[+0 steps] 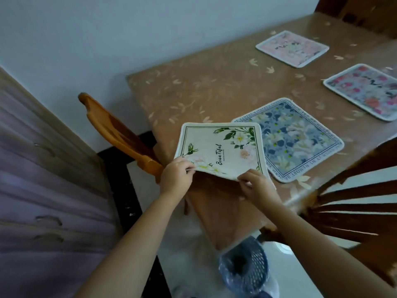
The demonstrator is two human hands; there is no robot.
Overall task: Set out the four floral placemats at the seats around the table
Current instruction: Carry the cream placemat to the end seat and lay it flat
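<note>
A cream placemat (223, 147) with white flowers and the word "Beautiful" is lifted at its near edge, its far edge resting on the brown table (193, 87). My left hand (176, 175) pinches its near left corner and my right hand (256, 186) pinches its near right corner. Its right side overlaps a blue floral placemat (300, 143) lying flat. A pink placemat (292, 48) lies at the far side. A red and pink floral placemat (365, 91) lies at the right edge of view.
An orange wooden chair (116, 130) stands at the table's left end, and a dark wooden chair back (343, 211) is at the near right. A blue perforated basket (247, 267) sits on the floor below. A purple-fronted drawer unit (43, 190) fills the left.
</note>
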